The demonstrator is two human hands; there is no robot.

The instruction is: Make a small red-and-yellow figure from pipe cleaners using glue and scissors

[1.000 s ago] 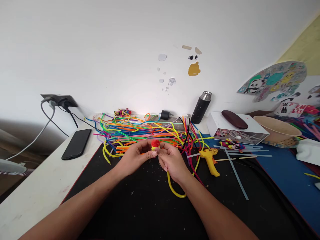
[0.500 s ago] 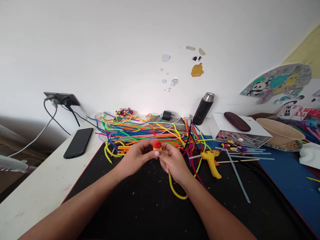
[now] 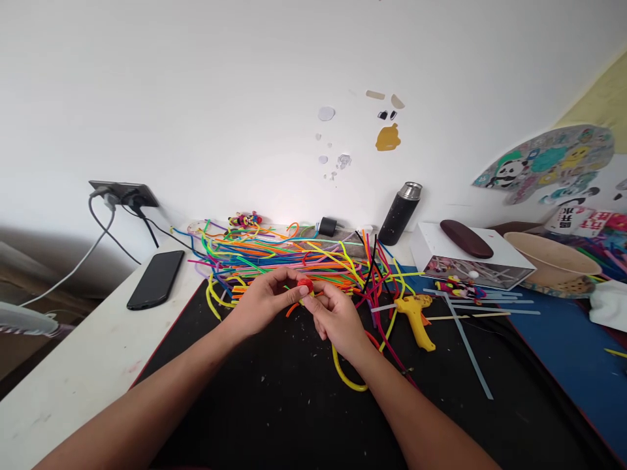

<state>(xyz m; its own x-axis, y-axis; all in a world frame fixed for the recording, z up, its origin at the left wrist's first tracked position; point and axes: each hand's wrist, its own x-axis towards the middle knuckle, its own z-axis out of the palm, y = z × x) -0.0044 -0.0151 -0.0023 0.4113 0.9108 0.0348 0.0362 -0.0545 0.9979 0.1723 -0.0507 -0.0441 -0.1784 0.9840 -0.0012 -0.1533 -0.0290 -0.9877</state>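
Between my two hands, above the black mat [image 3: 274, 405], is a small red coil [image 3: 305, 285] of pipe cleaner with a yellow part beneath it. The fingertips of my left hand [image 3: 264, 301] pinch the red top from the left. With bent fingers, my right hand [image 3: 336, 316] grips the yellow part below it. A yellow pipe cleaner [image 3: 343, 378] loops down under my right hand and wrist. Just behind my hands lies a heap of pipe cleaners [image 3: 274, 251] in many colours. My fingers hide much of the held piece.
To the right lie a yellow glue gun [image 3: 416, 320] and several glue sticks [image 3: 470, 352]. Farther back stand a black flask [image 3: 400, 212], a white box [image 3: 431, 245] with a brown case [image 3: 466, 238] on it, and a basket [image 3: 553, 254]. A phone [image 3: 155, 279] lies left.
My left fingertips have shifted over the red coil, which now looks tilted and sits slightly lower. My right hand keeps its grip. An orange-red strand now shows beside my right wrist.
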